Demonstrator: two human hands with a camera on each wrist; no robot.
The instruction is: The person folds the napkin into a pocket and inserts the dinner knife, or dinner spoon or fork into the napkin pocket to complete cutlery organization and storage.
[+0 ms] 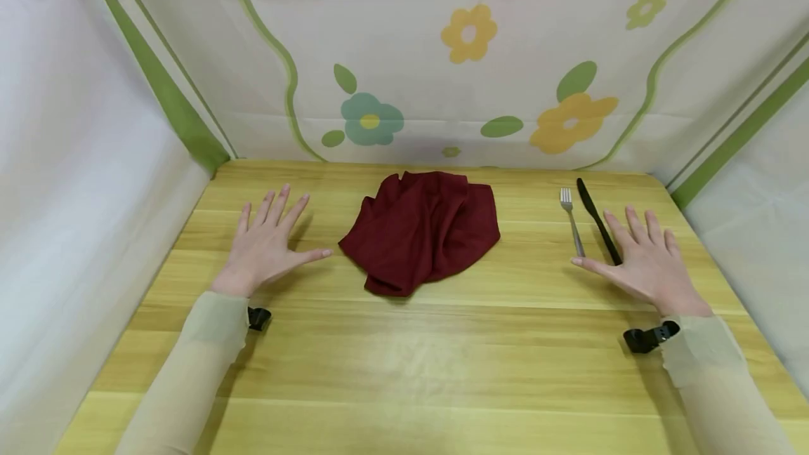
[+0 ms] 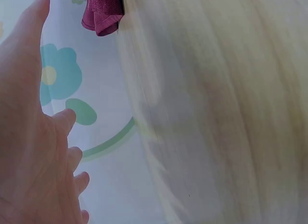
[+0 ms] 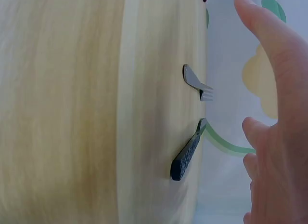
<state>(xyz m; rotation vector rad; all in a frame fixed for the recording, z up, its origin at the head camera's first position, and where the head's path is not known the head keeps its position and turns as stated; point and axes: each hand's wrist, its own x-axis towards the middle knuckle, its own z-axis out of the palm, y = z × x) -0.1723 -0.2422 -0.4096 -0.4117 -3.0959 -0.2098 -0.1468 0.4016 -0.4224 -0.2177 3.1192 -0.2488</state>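
A crumpled dark red cloth napkin (image 1: 430, 230) lies at the middle of the wooden table, toward its far side. To its left my left hand (image 1: 262, 244) hovers with fingers spread, the thumb pointing toward the napkin's left corner. On the right side lie a silver fork (image 1: 571, 220) and a black knife (image 1: 596, 216), side by side with their upper ends toward the back. My right hand (image 1: 651, 265), fingers spread and holding nothing, is over the table just right of them; its thumb overlaps the fork's lower end in the head view. The right wrist view shows the knife's handle (image 3: 185, 159) below that hand.
A white curtain (image 1: 417, 55) with flower prints hangs along the table's back edge, and white cloth walls stand at both sides. Each wrist wears a black strap, such as the right strap (image 1: 651, 337). The wooden tabletop (image 1: 404, 371) stretches toward me.
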